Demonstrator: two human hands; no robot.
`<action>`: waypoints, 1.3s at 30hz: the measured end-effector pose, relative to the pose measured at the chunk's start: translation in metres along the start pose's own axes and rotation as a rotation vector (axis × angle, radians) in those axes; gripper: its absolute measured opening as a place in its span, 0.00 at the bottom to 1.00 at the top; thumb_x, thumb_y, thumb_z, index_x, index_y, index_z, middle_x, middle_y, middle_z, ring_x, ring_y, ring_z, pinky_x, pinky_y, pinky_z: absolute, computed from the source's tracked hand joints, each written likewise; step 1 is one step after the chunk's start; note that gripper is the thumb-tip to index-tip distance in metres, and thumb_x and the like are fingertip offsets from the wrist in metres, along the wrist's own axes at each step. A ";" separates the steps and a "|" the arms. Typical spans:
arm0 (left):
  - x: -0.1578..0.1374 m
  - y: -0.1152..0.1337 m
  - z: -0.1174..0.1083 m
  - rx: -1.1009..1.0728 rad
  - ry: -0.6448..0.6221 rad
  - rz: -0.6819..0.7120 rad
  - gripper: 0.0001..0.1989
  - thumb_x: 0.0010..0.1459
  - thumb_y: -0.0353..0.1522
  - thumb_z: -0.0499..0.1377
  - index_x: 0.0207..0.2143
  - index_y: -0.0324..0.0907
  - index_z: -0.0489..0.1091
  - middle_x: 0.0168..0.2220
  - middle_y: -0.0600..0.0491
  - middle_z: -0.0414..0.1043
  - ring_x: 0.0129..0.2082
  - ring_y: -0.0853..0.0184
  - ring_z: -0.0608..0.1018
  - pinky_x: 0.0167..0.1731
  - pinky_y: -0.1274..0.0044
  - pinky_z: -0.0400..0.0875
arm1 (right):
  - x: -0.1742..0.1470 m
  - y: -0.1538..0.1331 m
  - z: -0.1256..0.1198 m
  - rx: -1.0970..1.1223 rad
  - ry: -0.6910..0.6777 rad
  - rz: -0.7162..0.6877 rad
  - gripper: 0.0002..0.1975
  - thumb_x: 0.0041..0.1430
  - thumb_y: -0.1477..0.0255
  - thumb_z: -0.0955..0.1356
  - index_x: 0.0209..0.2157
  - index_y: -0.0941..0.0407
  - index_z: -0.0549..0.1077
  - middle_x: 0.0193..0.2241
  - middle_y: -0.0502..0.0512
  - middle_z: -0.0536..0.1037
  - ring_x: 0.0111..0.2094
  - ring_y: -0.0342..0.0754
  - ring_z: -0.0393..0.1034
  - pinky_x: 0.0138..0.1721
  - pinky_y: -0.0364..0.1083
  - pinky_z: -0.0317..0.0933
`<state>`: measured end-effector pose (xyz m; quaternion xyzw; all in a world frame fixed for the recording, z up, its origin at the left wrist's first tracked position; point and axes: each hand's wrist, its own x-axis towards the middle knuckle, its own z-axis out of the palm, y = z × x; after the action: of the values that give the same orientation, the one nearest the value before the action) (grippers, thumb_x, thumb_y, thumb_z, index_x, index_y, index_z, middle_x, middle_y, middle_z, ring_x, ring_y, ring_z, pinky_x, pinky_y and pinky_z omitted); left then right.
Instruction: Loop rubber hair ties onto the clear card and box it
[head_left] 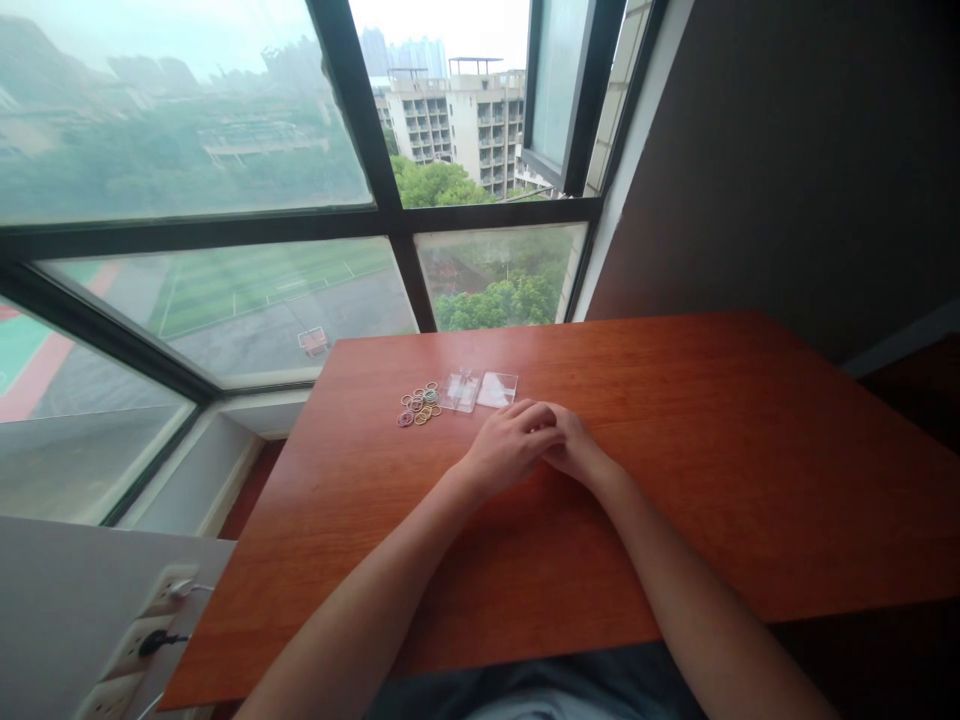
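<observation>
My left hand (511,440) rests palm down at the middle of the table, laid over the fingers of my right hand. Its fingers are loosely bent, with a gap beside the thumb, and no object shows in it. Most of the fingers of my right hand (576,447) are hidden beneath the left. Just beyond the hands lie a flat clear plastic piece (498,389) and, to its left, a clear plastic case (460,391). Farther left is a loose pile of small coloured rings (420,405), in purple, yellow, green and pale shades.
The reddish-brown wooden table (712,470) reaches to dark-framed windows (390,215) at the back left. A dark wall (795,160) rises at the right. Wall sockets (142,640) with plugged-in cords are at the lower left, beside the table edge.
</observation>
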<state>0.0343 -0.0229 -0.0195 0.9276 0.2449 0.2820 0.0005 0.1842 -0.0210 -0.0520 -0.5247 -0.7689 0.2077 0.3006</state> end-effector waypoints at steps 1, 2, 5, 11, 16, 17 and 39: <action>0.000 0.000 0.000 0.000 -0.001 -0.008 0.13 0.61 0.27 0.52 0.42 0.44 0.74 0.42 0.48 0.71 0.41 0.65 0.71 0.41 0.75 0.69 | 0.000 0.000 0.000 0.013 0.000 0.003 0.06 0.55 0.71 0.66 0.32 0.57 0.74 0.32 0.54 0.79 0.35 0.48 0.72 0.34 0.42 0.63; 0.000 0.000 -0.001 -0.001 -0.001 -0.018 0.13 0.61 0.27 0.52 0.43 0.44 0.73 0.43 0.48 0.71 0.41 0.65 0.71 0.41 0.74 0.69 | 0.000 0.001 0.001 0.023 -0.002 0.009 0.07 0.56 0.71 0.65 0.32 0.57 0.74 0.33 0.54 0.79 0.35 0.48 0.73 0.34 0.42 0.64; 0.000 0.001 -0.003 -0.010 -0.007 -0.048 0.14 0.60 0.27 0.52 0.46 0.44 0.71 0.44 0.47 0.70 0.42 0.64 0.71 0.42 0.74 0.69 | 0.001 0.002 0.003 0.020 -0.011 0.021 0.07 0.56 0.72 0.65 0.34 0.56 0.75 0.35 0.54 0.80 0.36 0.49 0.73 0.35 0.43 0.64; 0.002 0.001 -0.006 -0.038 -0.015 -0.063 0.14 0.60 0.26 0.52 0.47 0.44 0.71 0.45 0.47 0.70 0.43 0.64 0.71 0.43 0.73 0.69 | 0.001 -0.001 0.001 -0.058 -0.029 0.055 0.08 0.56 0.71 0.65 0.36 0.56 0.75 0.36 0.56 0.80 0.37 0.51 0.73 0.36 0.45 0.65; 0.004 -0.002 -0.006 -0.023 -0.007 -0.031 0.13 0.61 0.27 0.52 0.45 0.45 0.73 0.42 0.48 0.70 0.40 0.65 0.72 0.40 0.74 0.69 | 0.001 -0.005 -0.001 -0.085 -0.030 0.053 0.07 0.56 0.72 0.65 0.34 0.56 0.74 0.35 0.56 0.80 0.37 0.51 0.73 0.36 0.44 0.63; 0.004 -0.002 -0.006 -0.021 -0.007 -0.026 0.12 0.61 0.28 0.53 0.44 0.45 0.73 0.42 0.48 0.70 0.39 0.65 0.72 0.39 0.74 0.69 | 0.001 -0.006 -0.002 -0.075 -0.027 0.054 0.07 0.56 0.72 0.65 0.34 0.56 0.74 0.35 0.56 0.79 0.37 0.50 0.73 0.35 0.44 0.63; -0.069 -0.123 -0.079 0.305 -0.254 -1.188 0.20 0.57 0.45 0.51 0.40 0.45 0.76 0.41 0.45 0.73 0.39 0.56 0.76 0.37 0.71 0.70 | 0.004 -0.007 -0.005 -0.078 -0.015 0.021 0.08 0.58 0.76 0.63 0.35 0.54 0.74 0.33 0.52 0.75 0.34 0.45 0.68 0.37 0.42 0.59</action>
<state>-0.1132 0.0433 -0.0065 0.6489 0.7544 0.0830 0.0538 0.1820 -0.0199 -0.0430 -0.5422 -0.7732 0.1849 0.2720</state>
